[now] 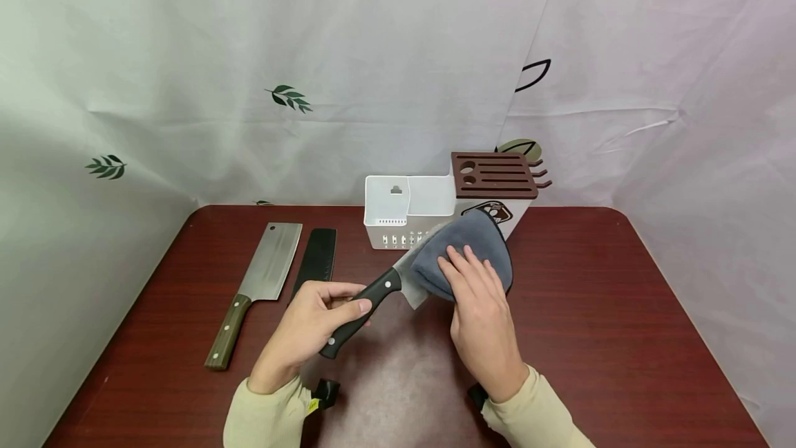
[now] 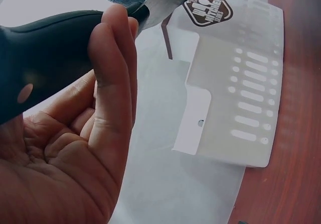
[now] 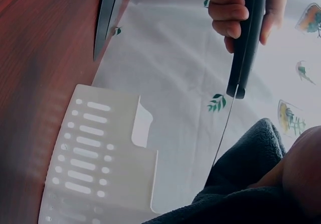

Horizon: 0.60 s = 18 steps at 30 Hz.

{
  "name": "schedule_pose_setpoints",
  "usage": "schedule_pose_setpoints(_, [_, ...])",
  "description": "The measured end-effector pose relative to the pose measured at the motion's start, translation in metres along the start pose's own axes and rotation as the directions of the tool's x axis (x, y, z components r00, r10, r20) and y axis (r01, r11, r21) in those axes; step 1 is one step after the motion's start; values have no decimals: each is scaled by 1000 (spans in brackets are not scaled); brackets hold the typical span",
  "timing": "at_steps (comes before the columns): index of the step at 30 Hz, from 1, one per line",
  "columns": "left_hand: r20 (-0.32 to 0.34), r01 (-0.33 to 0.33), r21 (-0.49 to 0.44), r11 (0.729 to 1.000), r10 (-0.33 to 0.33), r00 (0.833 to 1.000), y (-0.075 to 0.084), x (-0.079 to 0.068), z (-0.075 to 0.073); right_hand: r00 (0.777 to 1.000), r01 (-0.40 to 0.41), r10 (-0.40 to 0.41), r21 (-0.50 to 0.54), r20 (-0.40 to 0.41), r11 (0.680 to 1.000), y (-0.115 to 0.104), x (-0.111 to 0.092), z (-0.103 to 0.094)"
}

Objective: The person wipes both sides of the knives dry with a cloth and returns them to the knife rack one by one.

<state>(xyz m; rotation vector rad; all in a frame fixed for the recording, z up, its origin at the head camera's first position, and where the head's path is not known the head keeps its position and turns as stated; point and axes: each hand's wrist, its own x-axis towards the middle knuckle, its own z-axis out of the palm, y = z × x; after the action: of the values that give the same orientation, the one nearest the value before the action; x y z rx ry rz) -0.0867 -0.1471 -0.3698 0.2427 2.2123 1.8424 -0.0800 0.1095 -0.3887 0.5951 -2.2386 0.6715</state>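
Black-handled knife point(image 1: 392, 281) was gripped by its handle point(image 1: 376, 291) in the left hand point(image 1: 311, 323). Blue-gray cloth point(image 1: 465, 232) was apparently pinched around the blade point(image 1: 412, 287) by the right hand point(image 1: 485, 316), fingers nearly straight.

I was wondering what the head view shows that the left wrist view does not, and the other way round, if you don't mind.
Only the head view: the right hand, the cleaver, the dark flat piece beside it and the brown slotted top.

Only the left wrist view: the left hand from its palm side, and lettering on the badge large enough to read in part.

Both: the left hand holding the black-handled knife, the blue-gray cloth, the white holder and the red-brown table.
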Motion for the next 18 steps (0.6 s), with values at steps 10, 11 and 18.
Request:
schedule_pose_setpoints(10, [-7,4,-7,1000,-4,1000,3,0,3,1000,12,-12,-6,-9,1000,-3,-1,0])
schedule_pose_setpoints(11, [-6,3,-8,1000,-3,1000,3,0,4,1000,13,-13,-6,-9,1000,-3,-1,0])
schedule_pose_setpoints(18, [-8,-11,-19,1000,10,1000,5,-2,5,1000,22,-22,-5,-1,1000,-4,-1,-1])
